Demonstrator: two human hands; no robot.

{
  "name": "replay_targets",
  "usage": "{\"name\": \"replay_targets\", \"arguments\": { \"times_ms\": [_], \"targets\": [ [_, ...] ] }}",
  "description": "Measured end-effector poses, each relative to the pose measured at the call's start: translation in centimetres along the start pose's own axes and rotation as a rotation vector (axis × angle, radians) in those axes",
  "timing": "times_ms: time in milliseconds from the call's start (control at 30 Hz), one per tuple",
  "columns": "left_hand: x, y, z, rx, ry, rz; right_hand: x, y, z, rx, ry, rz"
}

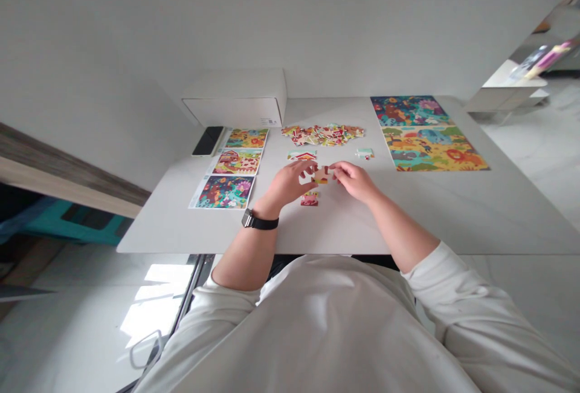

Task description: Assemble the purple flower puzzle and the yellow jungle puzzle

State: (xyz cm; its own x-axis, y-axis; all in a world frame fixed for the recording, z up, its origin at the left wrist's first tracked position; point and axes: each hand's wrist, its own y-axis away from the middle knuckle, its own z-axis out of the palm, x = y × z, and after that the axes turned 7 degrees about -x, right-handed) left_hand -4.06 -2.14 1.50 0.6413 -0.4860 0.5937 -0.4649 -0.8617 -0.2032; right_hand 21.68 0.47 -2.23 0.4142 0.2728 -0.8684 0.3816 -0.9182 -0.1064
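Observation:
My left hand (290,182) and my right hand (354,179) meet over the white table (453,211), both pinching a small cluster of joined puzzle pieces (321,174) between their fingertips. A black watch (259,222) is on my left wrist. Just below the hands lies a red puzzle piece (309,199). Beyond them sit a small joined red-roofed section (302,155), a lone pale piece (365,153) and a heap of loose puzzle pieces (322,134).
Three picture cards (235,162) lie in a column at the left, with a black phone (208,140) beside them. A white box (235,100) stands at the back. Two finished puzzles (423,133) lie at the right. The table's near edge is at my chest.

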Motion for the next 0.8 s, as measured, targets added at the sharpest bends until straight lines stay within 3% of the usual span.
{"name": "replay_targets", "arguments": {
  "times_ms": [100,267,467,800],
  "targets": [
    [-0.3,1.3,-2.6,0.051,-0.077,-0.065,-0.4,0.4,0.0,-0.02,0.126,-0.06],
    [-1.5,4.6,-5.0,-0.038,-0.164,-0.081,-1.3,1.1,1.2,-0.208,0.311,-0.278],
    [-3.9,7.6,-3.2,-0.104,-0.225,-0.054,-1.9,1.7,2.6,-0.329,0.405,-0.378],
    [-4.5,7.7,-1.8,-0.129,-0.252,-0.105,-1.5,1.4,2.8,-0.341,0.435,-0.431]
  ]
}}
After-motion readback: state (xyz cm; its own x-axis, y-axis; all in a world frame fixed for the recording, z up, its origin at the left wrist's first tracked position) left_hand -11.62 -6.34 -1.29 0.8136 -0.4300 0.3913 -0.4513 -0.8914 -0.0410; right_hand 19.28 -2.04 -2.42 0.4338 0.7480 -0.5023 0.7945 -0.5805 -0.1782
